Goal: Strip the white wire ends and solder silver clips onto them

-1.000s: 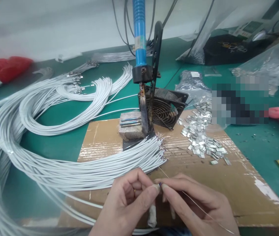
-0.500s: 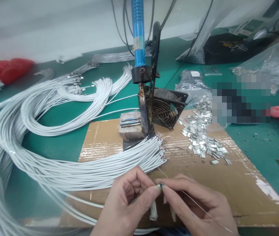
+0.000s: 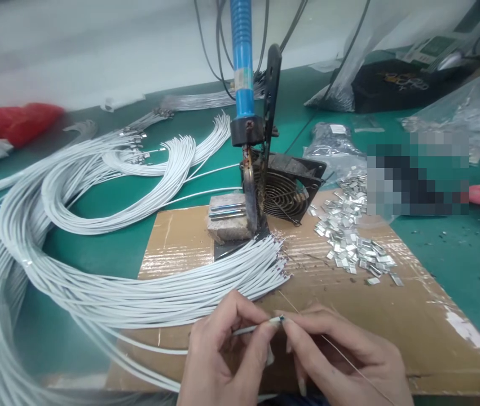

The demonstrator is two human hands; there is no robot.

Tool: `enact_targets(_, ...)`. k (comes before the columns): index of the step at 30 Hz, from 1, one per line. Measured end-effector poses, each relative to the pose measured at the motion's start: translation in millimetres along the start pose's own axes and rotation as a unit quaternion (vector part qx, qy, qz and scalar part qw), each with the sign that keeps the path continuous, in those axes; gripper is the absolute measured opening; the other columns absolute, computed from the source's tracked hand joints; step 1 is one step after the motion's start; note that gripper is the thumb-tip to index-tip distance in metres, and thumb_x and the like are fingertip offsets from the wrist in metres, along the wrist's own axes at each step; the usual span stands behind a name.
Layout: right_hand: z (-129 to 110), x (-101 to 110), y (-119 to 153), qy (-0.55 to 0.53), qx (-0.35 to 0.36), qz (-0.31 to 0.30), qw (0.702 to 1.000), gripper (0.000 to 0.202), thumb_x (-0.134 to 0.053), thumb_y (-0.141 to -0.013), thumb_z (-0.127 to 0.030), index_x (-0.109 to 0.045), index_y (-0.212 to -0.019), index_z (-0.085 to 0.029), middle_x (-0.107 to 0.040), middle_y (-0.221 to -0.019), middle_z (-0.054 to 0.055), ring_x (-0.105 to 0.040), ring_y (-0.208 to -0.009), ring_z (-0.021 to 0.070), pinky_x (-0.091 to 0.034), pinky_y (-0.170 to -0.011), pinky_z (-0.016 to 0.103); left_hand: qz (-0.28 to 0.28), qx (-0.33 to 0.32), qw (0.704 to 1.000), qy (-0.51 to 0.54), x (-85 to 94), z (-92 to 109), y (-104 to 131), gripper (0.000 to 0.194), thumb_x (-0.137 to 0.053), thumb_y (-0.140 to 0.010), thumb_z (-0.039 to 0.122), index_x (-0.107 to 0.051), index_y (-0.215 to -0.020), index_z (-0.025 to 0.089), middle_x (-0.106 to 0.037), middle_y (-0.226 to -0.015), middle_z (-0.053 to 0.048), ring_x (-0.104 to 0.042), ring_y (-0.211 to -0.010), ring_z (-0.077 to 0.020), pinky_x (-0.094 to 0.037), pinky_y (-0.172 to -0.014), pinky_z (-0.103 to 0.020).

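Between the thumb and forefinger of my left hand (image 3: 227, 349) is a white cable (image 3: 246, 330), gripped close to its end. My right hand (image 3: 341, 349) meets it there, thumb and forefinger closed on the cable's small blue tip. A thin silvery wire (image 3: 360, 372) runs past the fingers of my right hand and across its back; whether it is gripped cannot be made out. Just beyond my hands lies a thick bundle of white cables (image 3: 180, 293), ends pointing right. Pale coverings show on some fingertips.
A blue-handled soldering iron (image 3: 243, 84) stands upright in a holder over a worn block (image 3: 227, 225). Behind it leans a small black fan (image 3: 286, 192). Small metal pieces (image 3: 349, 237) lie scattered on the cardboard (image 3: 392, 332). More coiled white cables (image 3: 117, 214) spread over the green table at left.
My hands have shifted slightly right, still together. More of the white cable now shows behind my left fingertips. The whole view has moved a little.
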State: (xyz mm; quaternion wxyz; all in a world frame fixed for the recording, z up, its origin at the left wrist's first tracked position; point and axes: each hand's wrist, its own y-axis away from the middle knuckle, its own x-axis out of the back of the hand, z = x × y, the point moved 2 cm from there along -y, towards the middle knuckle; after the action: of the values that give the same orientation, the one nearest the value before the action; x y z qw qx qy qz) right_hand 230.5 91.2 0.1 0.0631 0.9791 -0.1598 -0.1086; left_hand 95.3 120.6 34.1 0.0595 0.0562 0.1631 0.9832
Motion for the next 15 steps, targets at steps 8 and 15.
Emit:
enact_targets(8,-5.3,11.3,-3.2,0.108,0.105,-0.071,0.986,0.02,-0.076,-0.088,-0.017,-0.086,-0.1,-0.03,-0.071,-0.071,0.002,-0.066,-0.058,0.0136,-0.053,-0.052,0.017,0.01,0.007,1.0,-0.002,-2.4,3.5,-0.2,0.022,-0.072,-0.083,0.031,-0.061,-0.07,0.018,-0.057,-0.058,0.004,-0.049,-0.055,-0.0096,-0.038,-0.054,-0.018)
enact_targets(15,-8.8,11.9,-4.7,0.129,0.125,-0.073,0.981,0.023,-0.077,-0.087,-0.014,-0.086,-0.099,-0.032,-0.07,-0.069,-0.001,-0.065,-0.056,0.0117,-0.052,-0.052,0.015,0.012,0.003,1.0,-0.015,-2.7,5.9,-1.6,0.022,-0.072,-0.082,0.03,-0.062,-0.067,0.018,-0.061,-0.057,0.002,-0.051,-0.053,-0.0102,-0.039,-0.053,-0.019)
